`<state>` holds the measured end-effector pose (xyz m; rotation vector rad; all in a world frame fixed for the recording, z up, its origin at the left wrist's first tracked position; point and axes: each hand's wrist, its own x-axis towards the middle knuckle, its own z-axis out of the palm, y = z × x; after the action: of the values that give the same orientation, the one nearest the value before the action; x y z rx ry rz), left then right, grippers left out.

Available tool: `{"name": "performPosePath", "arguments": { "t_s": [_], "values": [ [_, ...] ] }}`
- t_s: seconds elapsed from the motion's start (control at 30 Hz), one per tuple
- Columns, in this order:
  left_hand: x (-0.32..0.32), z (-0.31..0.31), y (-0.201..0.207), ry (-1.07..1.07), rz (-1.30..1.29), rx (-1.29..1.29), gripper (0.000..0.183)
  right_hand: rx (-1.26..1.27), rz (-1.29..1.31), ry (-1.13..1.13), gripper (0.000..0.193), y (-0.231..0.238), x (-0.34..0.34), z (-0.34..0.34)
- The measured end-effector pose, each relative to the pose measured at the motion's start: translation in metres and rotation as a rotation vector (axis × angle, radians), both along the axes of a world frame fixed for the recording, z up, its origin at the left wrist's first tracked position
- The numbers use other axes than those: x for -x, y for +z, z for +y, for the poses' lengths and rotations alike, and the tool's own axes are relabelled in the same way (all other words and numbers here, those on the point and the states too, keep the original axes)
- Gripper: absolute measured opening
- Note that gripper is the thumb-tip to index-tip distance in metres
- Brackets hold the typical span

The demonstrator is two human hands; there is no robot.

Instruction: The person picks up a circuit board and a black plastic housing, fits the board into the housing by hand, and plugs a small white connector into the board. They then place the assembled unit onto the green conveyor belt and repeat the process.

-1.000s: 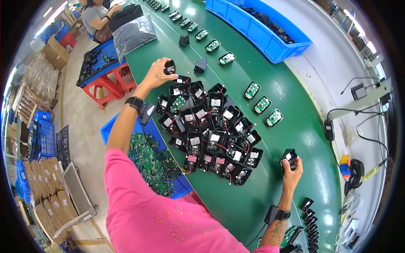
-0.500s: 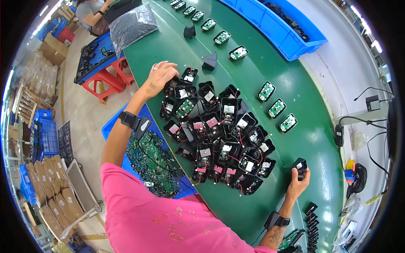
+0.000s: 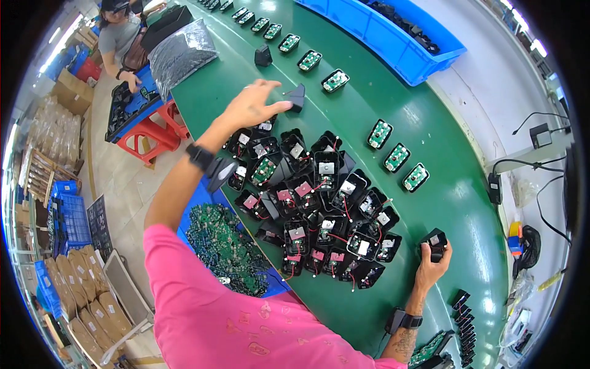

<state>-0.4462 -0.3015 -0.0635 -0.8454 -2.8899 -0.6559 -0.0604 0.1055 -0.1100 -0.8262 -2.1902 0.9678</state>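
Observation:
My left hand (image 3: 253, 104) reaches over the far side of the table with fingers spread. Its thumb is at the edge of a small black wedge-shaped housing (image 3: 295, 98); I cannot tell whether they touch. At the right, my right hand (image 3: 435, 267) grips an open black plastic housing (image 3: 434, 245) with a pale piece inside. Between my arms lies a crowded pile of black housings (image 3: 326, 167), many with red wires, pale or pink blocks and small boards. Another black housing (image 3: 263, 56) stands farther off alone.
Housings with green circuit boards (image 3: 335, 80) form a curved row on the green table (image 3: 344, 117). A blue bin (image 3: 424, 71) holds black parts. Loose boards (image 3: 224, 246) fill a blue tray beside me. A grey plastic bag (image 3: 184, 52) lies near another person (image 3: 117, 40) at far left.
My left hand has moved right and away from the pile's far left edge, toward the lone black housing. My right hand still grips its housing, and the other person has come further into view.

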Motion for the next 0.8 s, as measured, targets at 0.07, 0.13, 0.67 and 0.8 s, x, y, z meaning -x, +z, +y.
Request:
{"name": "performPosePath", "arguments": {
  "t_s": [0.07, 0.13, 0.67, 0.8],
  "values": [
    [0.010, 0.043, 0.020, 0.035, -0.127, 0.150, 0.052, -0.011, 0.006, 0.002, 0.047, -0.001, -0.001, 0.001],
    [0.017, 0.060, 0.022, 0.068, -0.252, 0.306, 0.046, -0.018, 0.016, 0.004, 0.047, -0.005, -0.002, 0.004],
    [0.074, 0.028, 0.027, -0.105, 0.319, 0.017, 0.039, 0.034, 0.033, 0.000, 0.048, 0.006, 0.005, -0.001],
    [0.138, -0.002, -0.014, 0.060, 0.668, 0.066, 0.046, 0.059, 0.043, 0.005, 0.049, 0.008, 0.010, -0.005]
  ]
}}
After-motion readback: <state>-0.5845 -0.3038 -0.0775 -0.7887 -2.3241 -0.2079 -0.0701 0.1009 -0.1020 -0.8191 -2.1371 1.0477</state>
